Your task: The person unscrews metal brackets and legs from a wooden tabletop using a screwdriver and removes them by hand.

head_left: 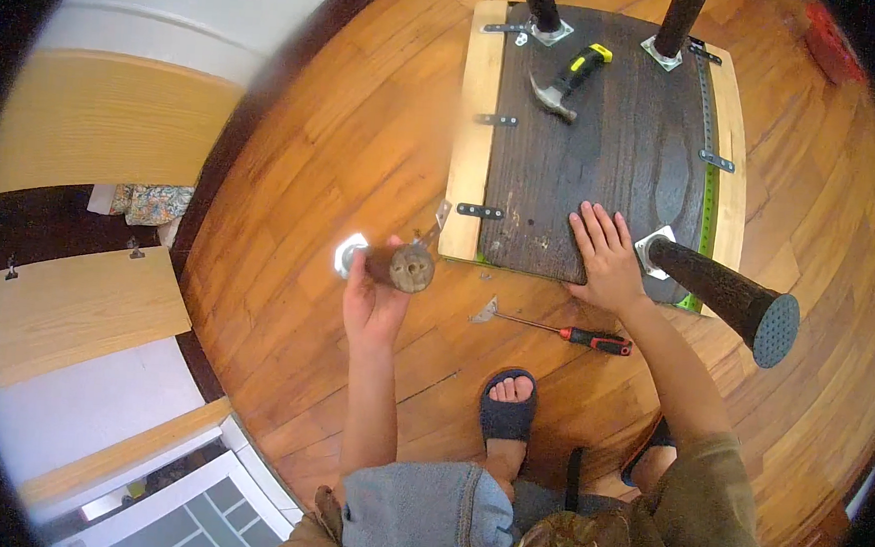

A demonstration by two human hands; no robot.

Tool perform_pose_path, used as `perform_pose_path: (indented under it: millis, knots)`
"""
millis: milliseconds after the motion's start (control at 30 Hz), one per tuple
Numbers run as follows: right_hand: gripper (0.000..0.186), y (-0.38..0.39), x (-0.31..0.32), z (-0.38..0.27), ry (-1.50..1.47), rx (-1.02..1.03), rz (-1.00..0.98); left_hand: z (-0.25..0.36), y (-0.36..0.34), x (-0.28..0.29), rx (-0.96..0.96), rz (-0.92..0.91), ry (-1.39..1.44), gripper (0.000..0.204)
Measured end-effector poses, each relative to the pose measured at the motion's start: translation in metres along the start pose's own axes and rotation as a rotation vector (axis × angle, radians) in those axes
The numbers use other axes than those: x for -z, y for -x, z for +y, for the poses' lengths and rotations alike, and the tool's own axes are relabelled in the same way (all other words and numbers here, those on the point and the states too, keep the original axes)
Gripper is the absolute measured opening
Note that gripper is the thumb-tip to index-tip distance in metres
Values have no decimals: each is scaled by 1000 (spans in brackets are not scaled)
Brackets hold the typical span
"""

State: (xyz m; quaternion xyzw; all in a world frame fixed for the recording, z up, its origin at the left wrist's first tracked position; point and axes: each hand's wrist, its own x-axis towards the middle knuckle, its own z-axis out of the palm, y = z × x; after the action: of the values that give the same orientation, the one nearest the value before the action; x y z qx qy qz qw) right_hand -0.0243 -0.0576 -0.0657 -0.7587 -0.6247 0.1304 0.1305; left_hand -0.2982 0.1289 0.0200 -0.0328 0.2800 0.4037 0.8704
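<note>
Dark-stained wood makes up the upturned table (605, 153) lying top-down on the plank floor (345, 148). Three black cylindrical legs already stand on their metal plates at 12, 1 and 4 o'clock; the 7 o'clock corner looks bare. The left hand (374, 300) clasps the fourth dark leg with its plate (388, 265), just off that corner. The right hand (607, 259) lies flat and unclenched on the underside. A red-handled screwdriver (564, 331) rests at 6 o'clock, a yellow-gripped claw hammer (567, 83) near 12.
</note>
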Motion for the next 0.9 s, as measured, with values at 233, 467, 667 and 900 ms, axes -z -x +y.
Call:
perform_pose_path:
  millis: [233, 467, 667, 900]
  knots:
    - [87, -3, 9, -78, -498, -168, 203, -17, -3, -8, -48, 217, -69, 28]
    - [72, -15, 41, -195, -951, -244, 268, -35, 22, 10, -165, 231, -433, 26]
    - [48, 2, 0, -205, -1314, -615, 290, -55, 48, 18, -352, 375, -560, 22]
    - [31, -12, -23, -184, -1572, -858, 387, -63, 59, 20, -470, 327, -623, 23]
